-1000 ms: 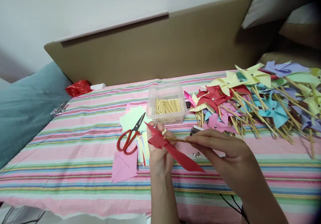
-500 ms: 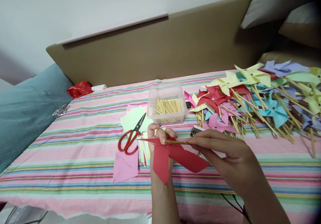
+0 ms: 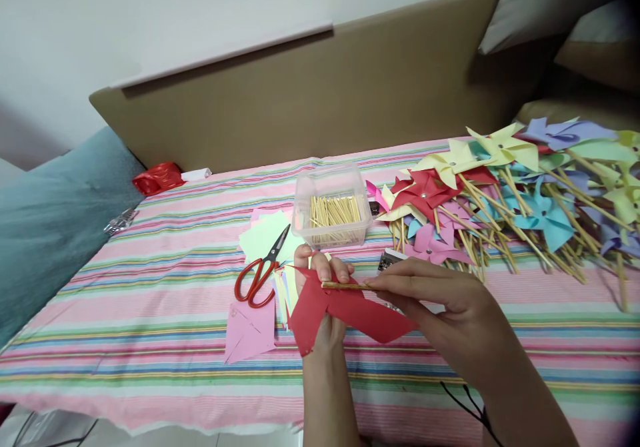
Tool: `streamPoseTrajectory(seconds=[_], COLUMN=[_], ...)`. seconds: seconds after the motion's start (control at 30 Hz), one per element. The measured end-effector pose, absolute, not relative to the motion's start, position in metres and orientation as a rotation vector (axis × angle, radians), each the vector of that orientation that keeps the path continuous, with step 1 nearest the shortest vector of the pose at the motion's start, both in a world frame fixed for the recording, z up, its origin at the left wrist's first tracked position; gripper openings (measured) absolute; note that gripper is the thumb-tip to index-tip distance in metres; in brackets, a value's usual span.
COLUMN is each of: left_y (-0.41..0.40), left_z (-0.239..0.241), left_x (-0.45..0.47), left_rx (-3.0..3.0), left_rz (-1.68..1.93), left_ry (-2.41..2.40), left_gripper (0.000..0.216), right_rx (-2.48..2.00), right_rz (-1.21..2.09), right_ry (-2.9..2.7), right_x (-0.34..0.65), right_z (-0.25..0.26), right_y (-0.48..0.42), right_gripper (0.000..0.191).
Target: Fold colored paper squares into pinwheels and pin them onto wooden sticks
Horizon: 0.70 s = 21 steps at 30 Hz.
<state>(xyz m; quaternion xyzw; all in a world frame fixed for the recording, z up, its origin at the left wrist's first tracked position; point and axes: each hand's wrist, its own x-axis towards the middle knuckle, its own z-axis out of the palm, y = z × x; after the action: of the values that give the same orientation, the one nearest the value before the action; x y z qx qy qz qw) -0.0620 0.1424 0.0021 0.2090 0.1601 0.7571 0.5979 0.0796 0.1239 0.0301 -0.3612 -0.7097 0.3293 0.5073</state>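
Observation:
My left hand (image 3: 320, 280) is closed on a red paper pinwheel (image 3: 345, 310), fingers pinching its centre from above. My right hand (image 3: 440, 300) is closed on a thin wooden stick (image 3: 345, 286), whose tip meets the pinwheel's centre beside my left fingers. Both hands hover over the striped cloth (image 3: 150, 300) just in front of a clear plastic box of sticks (image 3: 331, 215).
Red-handled scissors (image 3: 260, 270) lie on a stack of coloured paper squares (image 3: 265, 237) left of my hands, with a pink cut square (image 3: 247, 330) nearer. A heap of finished pinwheels (image 3: 510, 193) fills the right. A red bag (image 3: 157, 177) lies far left.
The red pinwheel has turned in my left hand, its blades swinging from a long diagonal to spread below my fingers. My right hand has kept the stick against its centre.

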Motion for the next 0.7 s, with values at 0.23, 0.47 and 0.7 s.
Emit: streamPoseTrajectory(seconds=[0.23, 0.47, 0.7], left_y=[0.143, 0.144, 0.142], left_z=[-0.002, -0.005, -0.009], left_x=[-0.062, -0.060, -0.062], left_rx=[0.486, 0.540, 0.566], left_rz=[1.772, 1.763, 1.764], left_ry=[0.406, 0.451, 0.476], left_gripper=[0.024, 0.026, 0.039], right_rx=[-0.882, -0.879, -1.006], right_rz=[0.817, 0.849, 0.852], right_ry=[-1.709, -1.681, -1.640], right_x=[0.082, 0.085, 0.087], right_z=[0.029, 0.025, 0.023], right_y=[0.125, 0.127, 0.126], right_gripper=[0.026, 0.021, 0.017])
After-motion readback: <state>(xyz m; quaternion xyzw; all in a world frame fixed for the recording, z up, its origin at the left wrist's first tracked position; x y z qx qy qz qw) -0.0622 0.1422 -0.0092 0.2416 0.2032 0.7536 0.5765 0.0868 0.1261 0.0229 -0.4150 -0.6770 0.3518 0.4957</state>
